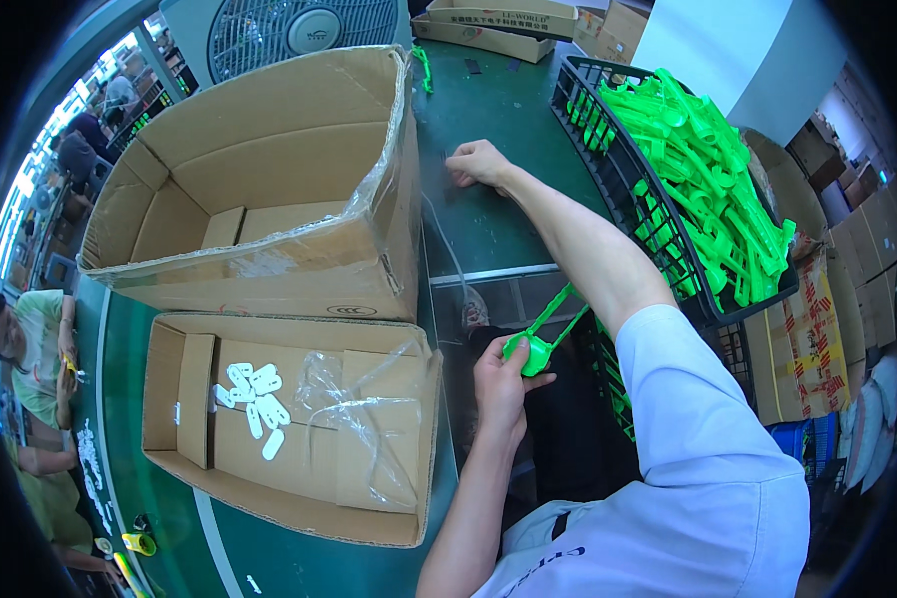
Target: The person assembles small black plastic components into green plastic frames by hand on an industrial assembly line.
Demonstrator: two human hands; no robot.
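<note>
My left hand (501, 387) is closed on a bright green plastic part (531, 355) above my lap. The part has a rounded head and two thin strips running up toward my right forearm, which hides their far ends. My right hand (479, 164) reaches out over the green table (498, 234), its fingers drawn together in a pinch. Something small and dark blurs at its fingertips, too indistinct to name. To the right, a black plastic crate (636, 204) is heaped with similar green parts (698, 169).
A deep cardboard box (299, 264) stands left of my right hand. Nearer lies a shallow carton (289, 518) with several white oval pieces (259, 399) and clear plastic wrap (354, 409). A fan (314, 32) stands behind. People (40, 354) sit at the far left.
</note>
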